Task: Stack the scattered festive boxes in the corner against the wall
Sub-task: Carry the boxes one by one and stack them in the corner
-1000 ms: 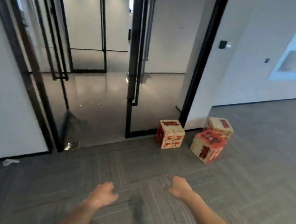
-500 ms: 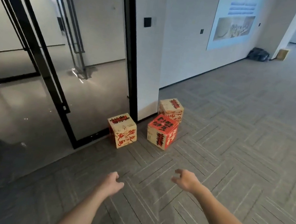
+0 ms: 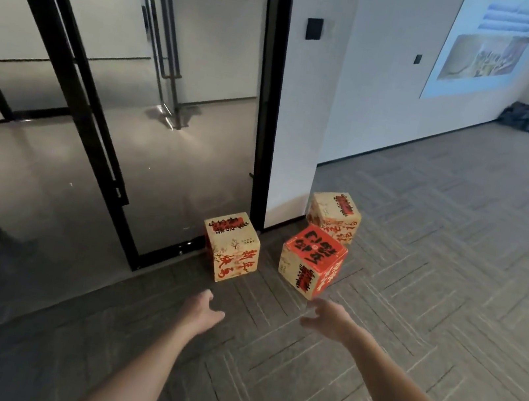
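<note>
Head view. Three festive boxes lie on the carpet, unstacked:
- cream box with red top label [image 3: 230,251], just beside the black door frame [image 3: 267,96];
- red-topped box [image 3: 312,261], turned at an angle, nearest your right hand;
- rear cream box [image 3: 334,215], at the white wall's [image 3: 298,119] corner, likely your stack base.

Your left hand [image 3: 202,311] and right hand [image 3: 327,319] are apart, fingers loosely spread, holding nothing, both reaching forward, seemingly to take a box.
</note>
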